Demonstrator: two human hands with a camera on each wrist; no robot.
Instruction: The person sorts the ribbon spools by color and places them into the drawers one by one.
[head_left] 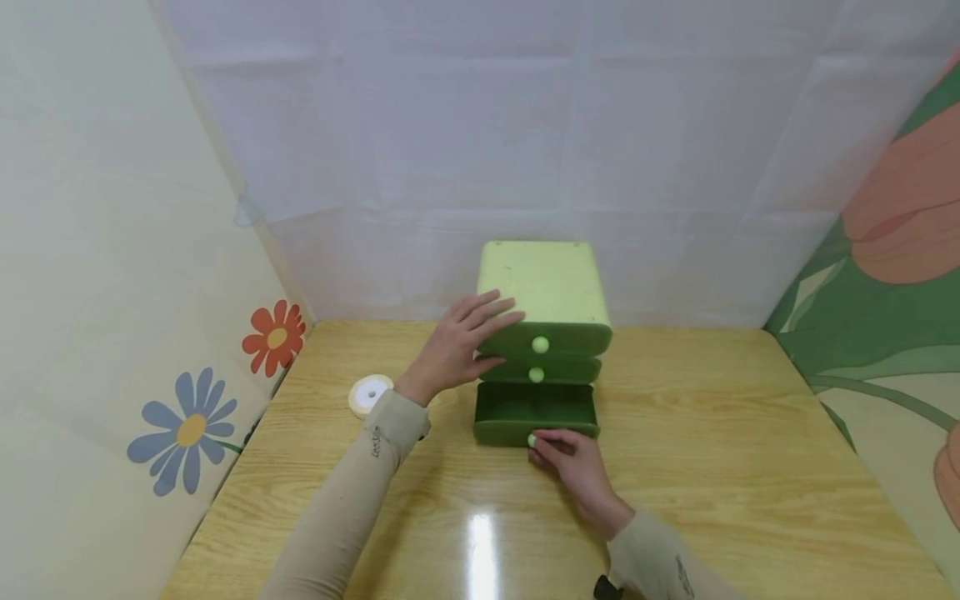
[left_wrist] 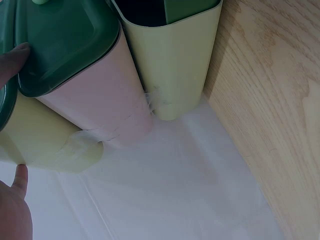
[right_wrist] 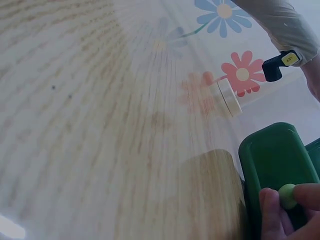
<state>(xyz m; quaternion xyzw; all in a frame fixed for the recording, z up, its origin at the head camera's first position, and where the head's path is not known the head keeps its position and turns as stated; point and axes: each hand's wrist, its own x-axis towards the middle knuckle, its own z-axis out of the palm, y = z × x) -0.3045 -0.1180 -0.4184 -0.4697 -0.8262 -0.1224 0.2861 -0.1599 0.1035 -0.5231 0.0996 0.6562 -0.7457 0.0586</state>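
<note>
A small three-tier drawer unit (head_left: 543, 279) with a pale yellow-green top stands on the table. Its dark green bottom drawer (head_left: 534, 408) is pulled out, and nothing is visible inside it. My right hand (head_left: 581, 475) pinches that drawer's round light green knob (right_wrist: 287, 196) between thumb and fingers. On the unit's upper left corner rests my left hand (head_left: 463, 337), fingers stretched over the top edge. The left thumb (left_wrist: 12, 62) touches the green drawer fronts near the pink middle tier (left_wrist: 97, 92). Both upper drawers look closed in the head view.
A white, ring-shaped roll (head_left: 371, 394) lies left of the unit, partly behind the left sleeve. The wooden table (head_left: 712, 450) meets a white sheet (head_left: 420, 167) behind the unit. Flower-printed panels stand at both sides.
</note>
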